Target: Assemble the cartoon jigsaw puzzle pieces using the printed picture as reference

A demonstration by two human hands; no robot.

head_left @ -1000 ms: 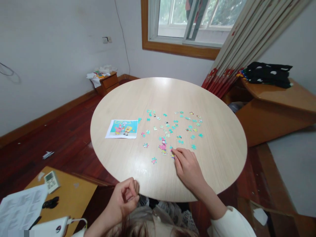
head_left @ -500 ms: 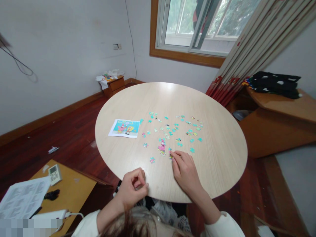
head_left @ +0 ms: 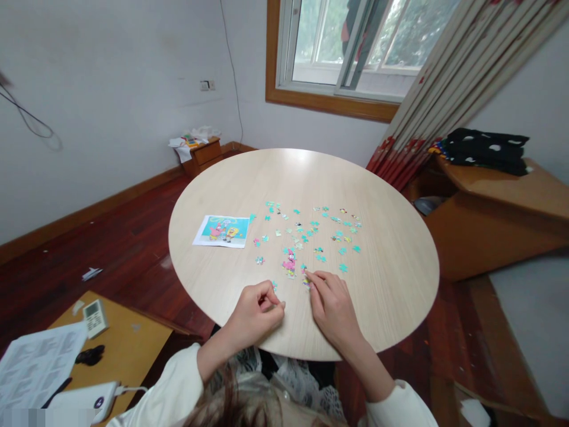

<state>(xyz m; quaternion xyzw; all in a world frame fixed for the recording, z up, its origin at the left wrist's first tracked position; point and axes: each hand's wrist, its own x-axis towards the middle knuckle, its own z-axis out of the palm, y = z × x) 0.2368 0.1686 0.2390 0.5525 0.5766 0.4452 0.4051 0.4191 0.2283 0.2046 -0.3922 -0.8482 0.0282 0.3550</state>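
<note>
My right hand (head_left: 333, 305) rests on the round table (head_left: 377, 296), its thumb and forefinger closed at a small yellow and purple jigsaw puzzle piece (head_left: 306, 281). Just left of those fingertips lies a joined cluster of puzzle pieces (head_left: 290, 262) showing a pink starfish figure. My left hand (head_left: 258, 311) is over the near part of the table with curled fingers, and nothing shows in them. It partly covers a loose puzzle piece (head_left: 274, 286) behind its knuckles. Another loose puzzle piece (head_left: 260, 260) lies farther left. A printed reference picture (head_left: 222, 231) of cartoon characters lies flat on the left.
Several loose turquoise pieces (head_left: 343, 268) are scattered across the middle and right of the table. At lower left a yellow-brown surface (head_left: 128, 344) holds papers, a white power bank (head_left: 84, 403) and a small display device (head_left: 95, 318). A wooden cabinet (head_left: 507, 231) stands on the right.
My left hand has moved right and slightly forward, now partly hiding the loose pink puzzle piece. My right hand stays at nearly the same spot. The view has shifted slightly.
</note>
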